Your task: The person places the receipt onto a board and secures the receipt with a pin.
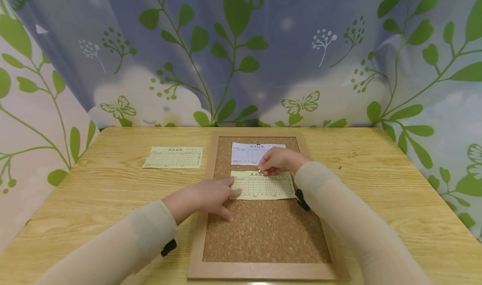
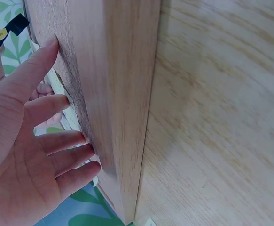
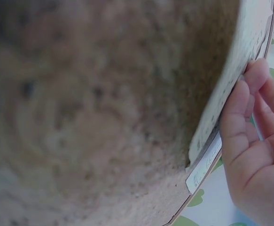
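A wood-framed cork board lies on the table. A pale yellow printed slip lies across its middle, just below a white printed slip with a silver thumbtack at its top edge. My right hand pinches another silver thumbtack at the yellow slip's top edge, between thumb and forefinger. With fingers spread, my left hand rests at the slip's left edge, its fingertips on the paper and cork. In the right wrist view, the yellow slip stands slightly off the cork along its edge.
A second yellow slip lies on the wooden table, left of the board. Several tiny pieces and one small dark piece are to the right. A leaf-patterned curtain rises behind the table.
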`<state>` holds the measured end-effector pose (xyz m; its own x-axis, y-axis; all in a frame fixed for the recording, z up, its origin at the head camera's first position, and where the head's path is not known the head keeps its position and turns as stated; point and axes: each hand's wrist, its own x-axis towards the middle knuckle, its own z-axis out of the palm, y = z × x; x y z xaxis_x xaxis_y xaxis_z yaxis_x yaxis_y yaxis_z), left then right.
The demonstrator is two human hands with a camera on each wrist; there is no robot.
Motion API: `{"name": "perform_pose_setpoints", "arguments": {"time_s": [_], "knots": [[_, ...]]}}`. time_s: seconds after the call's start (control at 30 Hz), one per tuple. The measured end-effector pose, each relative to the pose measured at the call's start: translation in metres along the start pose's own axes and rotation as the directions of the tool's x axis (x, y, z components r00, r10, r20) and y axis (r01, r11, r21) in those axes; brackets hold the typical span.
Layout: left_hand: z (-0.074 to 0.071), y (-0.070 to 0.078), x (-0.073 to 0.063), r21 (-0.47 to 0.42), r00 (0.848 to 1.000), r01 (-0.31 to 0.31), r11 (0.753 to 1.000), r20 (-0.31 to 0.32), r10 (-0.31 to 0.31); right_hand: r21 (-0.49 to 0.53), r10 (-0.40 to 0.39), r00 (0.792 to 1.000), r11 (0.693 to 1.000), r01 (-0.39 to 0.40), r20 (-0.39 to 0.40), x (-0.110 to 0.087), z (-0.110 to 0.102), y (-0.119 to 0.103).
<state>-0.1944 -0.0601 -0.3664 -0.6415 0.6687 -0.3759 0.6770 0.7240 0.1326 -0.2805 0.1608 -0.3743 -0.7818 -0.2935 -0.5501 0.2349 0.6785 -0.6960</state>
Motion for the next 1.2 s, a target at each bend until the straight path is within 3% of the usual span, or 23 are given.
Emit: {"name": "perform_pose_setpoints", "arguments": {"time_s": [1.2], "knots": [[0.0012, 0.0011, -0.0008, -0.016, 1.0, 0.001, 1.0, -0.012, -0.001, -0.093, -0.026, 0.999, 0.995, 0.021, -0.047, -0.0023, 0.0051, 0.0004]]}}
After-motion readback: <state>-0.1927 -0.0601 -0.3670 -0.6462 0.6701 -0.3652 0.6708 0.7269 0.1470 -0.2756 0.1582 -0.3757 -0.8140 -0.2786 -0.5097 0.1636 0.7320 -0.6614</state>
